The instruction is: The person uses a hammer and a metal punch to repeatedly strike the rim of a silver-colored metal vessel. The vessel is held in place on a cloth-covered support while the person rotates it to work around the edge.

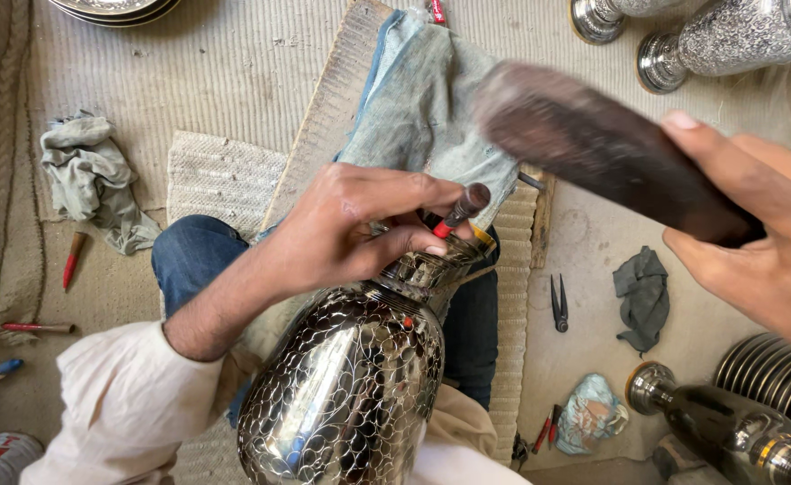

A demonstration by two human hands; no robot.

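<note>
A shiny silver vase (346,386) carries a fine black scale-like pattern, the chisel (456,213) shows red near its dark head, the mallet (611,153) is dark brown, and the far cloth (422,99) is faded blue.

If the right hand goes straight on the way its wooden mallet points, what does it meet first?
The right hand aims the dark mallet up-left. Its blurred head is over the blue-grey cloth, so that cloth likely comes first; the chisel in the left hand lies lower. Depth is unclear.

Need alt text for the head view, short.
Seen from above, the left hand holds a small red-banded chisel against the neck of an engraved silver vase resting on the person's lap, while the right hand holds a dark wooden mallet above it.
</note>
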